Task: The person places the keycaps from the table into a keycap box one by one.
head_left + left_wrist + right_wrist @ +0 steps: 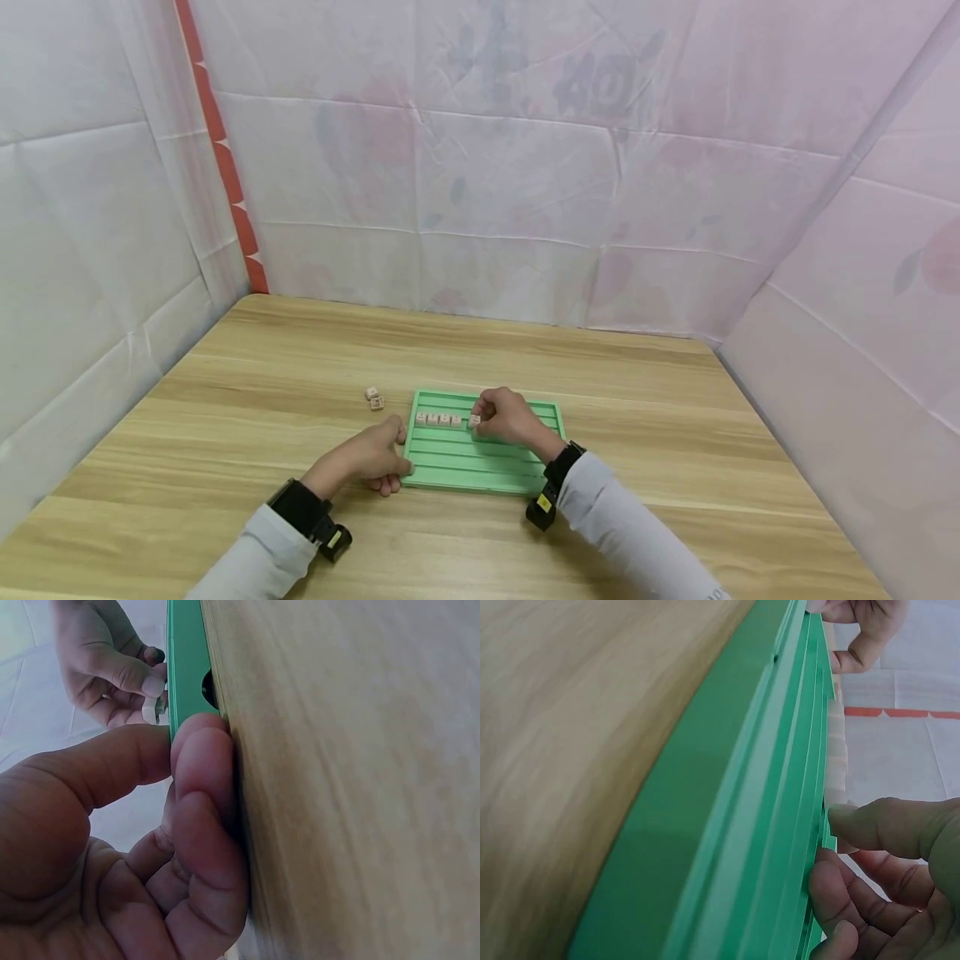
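Note:
A green ridged tray (472, 475) lies on the wooden table. My left hand (372, 454) grips its left edge, thumb near the front corner and fingers curled against the side, as the left wrist view shows up close. Over one of the upper rows, my right hand (510, 418) pinches a small pale keycap (475, 421) between thumb and fingers. To the left of it in that row stands a short line of similar keycaps (438, 420), with a small gap before the pinched one. The right wrist view shows the right thumb (885, 825) close above the ridges.
Two loose keycaps (377, 403) lie on the table (315, 367) beyond the left hand, one turned hollow side up. White sheeting (510, 183) hangs behind the table and along both sides. A red strip (225, 158) runs down the left back corner.

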Demonstrator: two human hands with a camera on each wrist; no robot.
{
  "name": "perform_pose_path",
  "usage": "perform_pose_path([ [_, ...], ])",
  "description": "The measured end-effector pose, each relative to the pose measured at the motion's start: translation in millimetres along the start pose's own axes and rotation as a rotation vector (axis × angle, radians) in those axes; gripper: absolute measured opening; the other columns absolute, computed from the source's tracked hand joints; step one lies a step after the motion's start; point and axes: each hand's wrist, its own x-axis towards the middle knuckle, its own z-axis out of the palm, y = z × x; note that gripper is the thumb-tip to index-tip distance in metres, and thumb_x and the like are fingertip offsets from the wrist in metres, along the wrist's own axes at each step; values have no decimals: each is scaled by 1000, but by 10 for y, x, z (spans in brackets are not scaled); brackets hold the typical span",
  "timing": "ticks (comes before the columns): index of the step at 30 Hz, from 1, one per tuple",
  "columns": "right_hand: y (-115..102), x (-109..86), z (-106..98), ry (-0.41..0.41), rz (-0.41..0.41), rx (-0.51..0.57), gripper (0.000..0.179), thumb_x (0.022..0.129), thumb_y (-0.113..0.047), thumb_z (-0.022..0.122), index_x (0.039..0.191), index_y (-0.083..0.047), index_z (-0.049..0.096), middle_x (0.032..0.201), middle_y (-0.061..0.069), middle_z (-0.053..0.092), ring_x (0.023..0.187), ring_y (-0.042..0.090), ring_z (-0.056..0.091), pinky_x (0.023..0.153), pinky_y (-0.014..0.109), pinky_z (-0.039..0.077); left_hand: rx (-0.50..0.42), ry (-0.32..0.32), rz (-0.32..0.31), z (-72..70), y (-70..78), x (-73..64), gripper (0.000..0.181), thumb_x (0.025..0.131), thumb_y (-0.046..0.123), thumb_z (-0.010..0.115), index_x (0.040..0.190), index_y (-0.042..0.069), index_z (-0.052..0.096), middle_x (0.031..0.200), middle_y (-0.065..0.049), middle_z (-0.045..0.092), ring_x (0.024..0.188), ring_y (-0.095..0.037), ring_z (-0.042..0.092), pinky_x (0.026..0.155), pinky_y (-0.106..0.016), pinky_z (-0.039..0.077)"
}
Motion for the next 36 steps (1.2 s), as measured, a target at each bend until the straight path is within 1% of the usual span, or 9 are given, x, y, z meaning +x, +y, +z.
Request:
perform_pose_path([
  [6, -37, 24, 62, 11, -5, -36, 14, 78, 4, 71, 86, -3, 61, 72, -1, 56, 67, 13, 52, 61, 30, 45, 5, -4, -7, 12, 20, -4, 31, 84, -1, 64, 97, 0, 36, 57, -11, 59, 42, -14, 53, 38, -23, 41],
  [18, -25, 50, 96, 12, 5, -35, 14, 76, 5, 70, 85, -2, 62, 73, 0, 57, 67, 13, 53, 61, 30, 46, 5, -7, -8, 14, 19, -3, 30, 84, -1, 64, 97, 0, 37, 57, -11, 59, 42, -14, 53, 38, -23, 41],
  [26, -46, 62, 104, 19, 0, -54, 13, 77, 3, 70, 85, -1, 62, 73, 1, 57, 66, 14, 52, 61, 31, 46, -1, 2, -12, 8, 10, 7, 31, 84, -1, 64, 97, 0, 36, 57, -12, 59, 42, -14, 53, 38, -23, 41],
  [36, -48, 66, 101, 2, -14, -33, 13, 78, 3, 70, 86, -1, 60, 73, 2, 56, 65, 14, 52, 59, 30, 45, 4, 2, -15, 3, 15, 4, 30, 84, -1, 63, 97, 0, 37, 56, -11, 59, 42, -14, 53, 38, -23, 41],
])
